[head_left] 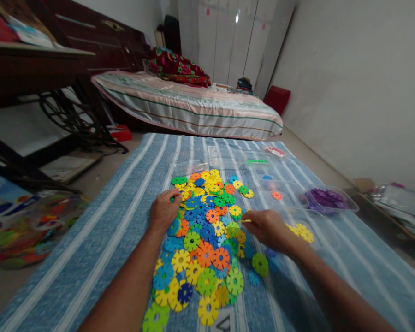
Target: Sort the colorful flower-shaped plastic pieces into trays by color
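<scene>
left hand (164,210) is resting curled on disc pile (204,240) at 10 o'clock | right hand (268,228) is pinching yellow disc (246,221) | discs seeming light, stiff; best taking by rim

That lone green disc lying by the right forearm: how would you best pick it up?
The green disc lies flat on the striped blanket, apart from the pile. Probably come from above and pinch two opposite notched edges; its flat pose leaves no upright side to grasp.
</scene>
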The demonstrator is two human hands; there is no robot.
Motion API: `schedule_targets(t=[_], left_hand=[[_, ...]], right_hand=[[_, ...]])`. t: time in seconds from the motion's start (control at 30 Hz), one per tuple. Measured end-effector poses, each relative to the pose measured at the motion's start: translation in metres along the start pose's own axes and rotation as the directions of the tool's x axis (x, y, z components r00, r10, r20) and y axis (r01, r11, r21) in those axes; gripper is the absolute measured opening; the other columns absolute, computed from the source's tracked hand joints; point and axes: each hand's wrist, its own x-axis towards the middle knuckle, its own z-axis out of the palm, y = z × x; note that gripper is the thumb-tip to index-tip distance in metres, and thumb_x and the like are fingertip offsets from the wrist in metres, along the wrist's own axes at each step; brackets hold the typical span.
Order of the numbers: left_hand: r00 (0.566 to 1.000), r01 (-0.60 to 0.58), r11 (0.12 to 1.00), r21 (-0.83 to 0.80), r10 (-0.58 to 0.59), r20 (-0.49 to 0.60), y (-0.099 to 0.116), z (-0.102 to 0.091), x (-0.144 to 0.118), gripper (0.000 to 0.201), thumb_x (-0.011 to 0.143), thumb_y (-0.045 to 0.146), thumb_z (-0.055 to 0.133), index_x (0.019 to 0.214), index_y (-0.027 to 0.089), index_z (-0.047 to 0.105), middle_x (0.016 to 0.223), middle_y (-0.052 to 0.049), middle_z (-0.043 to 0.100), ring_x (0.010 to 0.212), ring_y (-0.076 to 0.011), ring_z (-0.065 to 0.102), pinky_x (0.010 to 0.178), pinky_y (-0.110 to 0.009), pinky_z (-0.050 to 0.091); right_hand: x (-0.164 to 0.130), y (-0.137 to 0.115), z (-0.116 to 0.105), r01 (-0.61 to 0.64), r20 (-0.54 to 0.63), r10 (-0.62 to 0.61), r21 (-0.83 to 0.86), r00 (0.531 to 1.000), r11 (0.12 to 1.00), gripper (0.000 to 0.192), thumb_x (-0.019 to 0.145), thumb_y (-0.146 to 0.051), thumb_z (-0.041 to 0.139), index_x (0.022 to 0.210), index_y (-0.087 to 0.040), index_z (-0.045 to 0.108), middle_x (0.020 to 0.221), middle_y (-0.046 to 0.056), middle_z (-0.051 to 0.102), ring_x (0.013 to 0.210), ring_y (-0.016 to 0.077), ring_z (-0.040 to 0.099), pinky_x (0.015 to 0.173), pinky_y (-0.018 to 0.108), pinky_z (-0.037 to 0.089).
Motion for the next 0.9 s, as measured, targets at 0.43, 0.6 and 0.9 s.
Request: schedule_targets(t=[0.43, 0.6, 0.9], left_hand=[[1.000, 0.011, 1.000, -0.011, -0.011, 0.012, 0.005, -0.002, -0.002, 0.022, 0.077, 0.035, 0.052, 0.081, 0.024, 0.071, 0.104, -0.002, 0.078, 0.104, -0.0215, 0.068, 0.099, -0.031, 0.050], [1.000, 0.014, 1.000, -0.007, -0.014, 0.015, 0.007, -0.002, -0.002, 0.022, 0.078, 0.035, 0.052, 0.080, 0.025, 0.071, 0.104, -0.002, 0.078, 0.103, -0.0211, 0.068, 0.097, -0.031, 0.050], [1.000, 0.013, 1.000, 0.004, -0.013, 0.019, 0.005, -0.003, -0.001, 0.025, 0.079, 0.037, 0.052, 0.082, 0.023, 0.072, 0.107, -0.003, 0.077, 0.106, -0.0223, 0.069, 0.099, -0.032, 0.050]], right_hand=[[-0.019, -0.041, 0.032, 0.043, 0.354, -0.028, -0.033, 0.935, 0.999, 0.036, 0.094, -0.026, 0.053, 0.127, -0.025, 0.065, 0.099, 0.009, 0.077, 0.088, 0.0232, 0.071, 0.067, 0.028, 0.036], [-0.020, -0.040, 0.034, 0.014, 0.316, -0.029, 0.050, 0.948, 0.999, 0.033, 0.090, -0.024, 0.056, 0.120, -0.024, 0.069, 0.093, 0.007, 0.077, 0.084, 0.0211, 0.069, 0.066, 0.026, 0.035], [-0.019, -0.029, 0.044, -0.068, 0.220, -0.039, 0.462, 0.975, 0.884, 0.007, 0.081, -0.018, 0.065, 0.087, -0.019, 0.069, 0.070, -0.003, 0.064, 0.062, 0.0112, 0.054, 0.058, 0.021, 0.034]])
